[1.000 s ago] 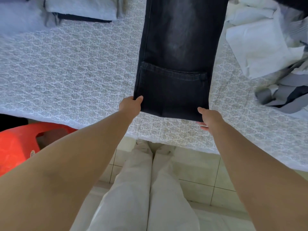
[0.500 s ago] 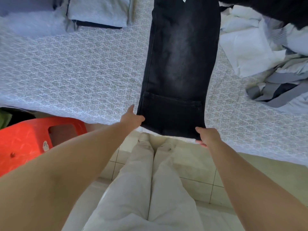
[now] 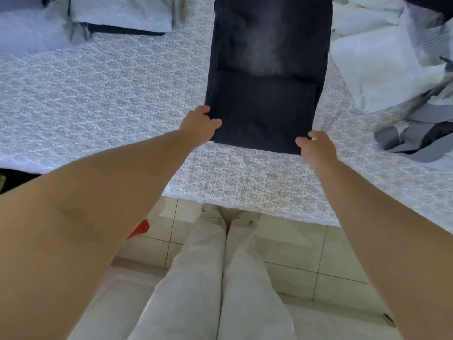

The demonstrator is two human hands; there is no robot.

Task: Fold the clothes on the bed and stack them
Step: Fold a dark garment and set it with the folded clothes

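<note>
- Now both arms reach forward over the near edge of the bed (image 3: pixel 103 99), the left hand (image 3: pixel 199 123) at the near left corner of the dark jeans (image 3: pixel 264 77), the right hand (image 3: pixel 316 149) at the near right corner.
- Left fingers (image 3: pixel 215 122) curl round the hem and pinch it; the right fingers are curled at the hem too, though their tips are partly hidden.
- Lying flat, the jeans stretch from near the bed's front edge away toward its far side.
- Folded clothes (image 3: pixel 120 13) sit at the far left of the bed, well apart from the jeans; an unfolded pile (image 3: pixel 392 69) of white and grey garments lies by the right edge.
- Below, pale trousers (image 3: pixel 215 278), a tiled floor (image 3: pixel 294 251) and a scrap of something red (image 3: pixel 141 228) show.
- No readable writing appears anywhere.
</note>
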